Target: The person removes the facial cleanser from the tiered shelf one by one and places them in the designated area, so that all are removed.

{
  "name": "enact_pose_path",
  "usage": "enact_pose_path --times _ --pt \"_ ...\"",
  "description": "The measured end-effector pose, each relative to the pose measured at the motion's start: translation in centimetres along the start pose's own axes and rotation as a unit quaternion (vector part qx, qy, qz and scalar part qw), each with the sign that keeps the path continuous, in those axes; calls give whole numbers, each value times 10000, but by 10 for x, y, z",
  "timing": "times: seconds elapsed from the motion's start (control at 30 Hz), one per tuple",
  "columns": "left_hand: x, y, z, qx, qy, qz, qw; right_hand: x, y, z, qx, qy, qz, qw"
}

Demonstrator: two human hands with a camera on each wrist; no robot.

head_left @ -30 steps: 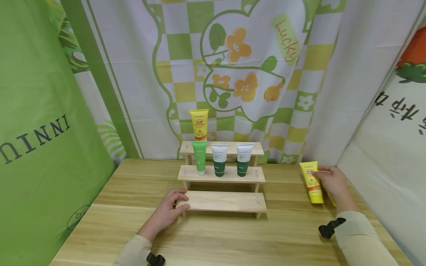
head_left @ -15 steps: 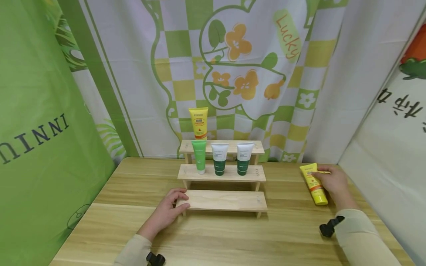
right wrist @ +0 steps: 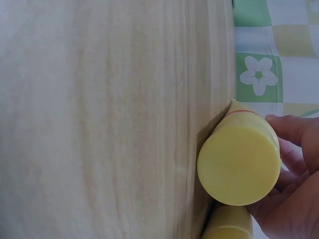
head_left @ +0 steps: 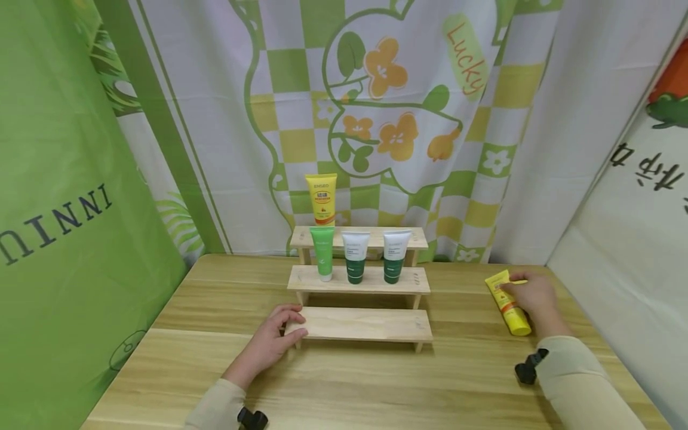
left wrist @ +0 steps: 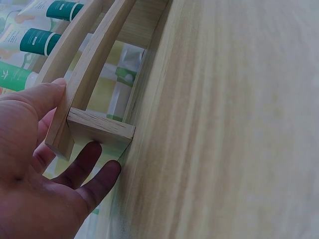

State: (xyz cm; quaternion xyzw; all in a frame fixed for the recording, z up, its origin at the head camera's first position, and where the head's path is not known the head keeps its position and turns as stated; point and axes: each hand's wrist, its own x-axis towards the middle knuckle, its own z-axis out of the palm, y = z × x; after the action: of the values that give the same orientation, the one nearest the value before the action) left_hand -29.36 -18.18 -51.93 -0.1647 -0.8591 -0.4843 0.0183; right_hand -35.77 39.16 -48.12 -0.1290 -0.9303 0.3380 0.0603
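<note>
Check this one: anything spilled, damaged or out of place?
Nothing looks spilled or damaged, and the tubes on the wooden stand are upright. Off to the right, a yellow tube slants, but the right hand grips it, so that hardly seems odd.

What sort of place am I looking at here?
Probably a small curtained-off display or filming corner, though I can't be sure: printed curtains hang behind and beside a wooden table, where cosmetic-looking tubes stand on a stepped wooden stand.
</note>
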Motion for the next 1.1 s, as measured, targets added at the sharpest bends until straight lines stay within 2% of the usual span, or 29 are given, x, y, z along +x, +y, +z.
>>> enact_pose_path --times 0.33,0.57,0.73,0.9,0.97,1.03,1.1 --pt "-1 2 0 -44 -31 -66 10000 0 6 0 96 23 48 9999" --pt "-1 1 1 -19 22 -56 10000 -3 13 2 421 21 175 9990" --pt "-1 2 2 3 49 -54 10000 -4 18 3 605 379 16 9975" --pt "-1 2 3 58 57 -32 10000 -7 18 1 905 729 119 9931" --pt "-1 1 3 89 52 7 9999 -9 16 0 1268 798 178 9885" --pt "0 0 3 118 53 43 9999 -13 13 -1 1871 789 169 9790" --pt "0 0 2 114 51 57 9999 -16 10 -2 2801 714 108 9572"
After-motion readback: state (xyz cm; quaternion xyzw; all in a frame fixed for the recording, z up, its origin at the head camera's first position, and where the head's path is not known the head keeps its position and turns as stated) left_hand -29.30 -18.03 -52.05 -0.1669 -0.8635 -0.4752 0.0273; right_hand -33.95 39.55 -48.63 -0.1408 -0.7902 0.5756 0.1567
